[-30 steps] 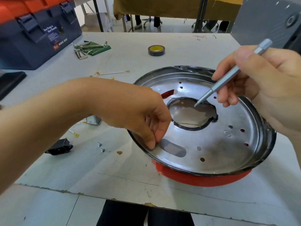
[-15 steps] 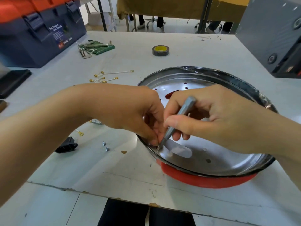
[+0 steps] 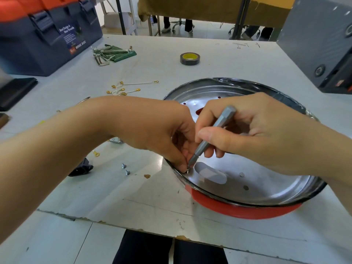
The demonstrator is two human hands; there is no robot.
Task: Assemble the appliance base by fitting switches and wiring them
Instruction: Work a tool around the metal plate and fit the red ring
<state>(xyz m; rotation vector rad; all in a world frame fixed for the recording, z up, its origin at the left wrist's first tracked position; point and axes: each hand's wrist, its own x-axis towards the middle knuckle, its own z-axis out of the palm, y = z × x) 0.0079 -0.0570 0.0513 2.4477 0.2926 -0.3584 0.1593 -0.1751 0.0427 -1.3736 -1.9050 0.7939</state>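
Observation:
The appliance base (image 3: 266,187), a round shiny metal pan with a red underside, lies on the white table. My left hand (image 3: 163,130) pinches a small screw (image 3: 188,170) against the pan's near-left rim. My right hand (image 3: 257,130) grips a grey screwdriver bit (image 3: 211,136) like a pen, its tip set on that screw. An oval slot (image 3: 210,175) opens in the pan floor just right of the tip. A black socket part (image 3: 81,168), two loose screws (image 3: 125,169) and short white wires with gold terminals (image 3: 131,87) lie on the table to the left.
A blue and orange toolbox (image 3: 47,35) stands at the back left, with hex keys on a green pouch (image 3: 112,53) beside it. A roll of black tape (image 3: 189,58) lies at the back centre. A grey machine (image 3: 323,40) fills the back right corner.
My right hand came down from above the pan's centre hole to the near-left rim and set the bit's tip on the screw that my left hand pinches.

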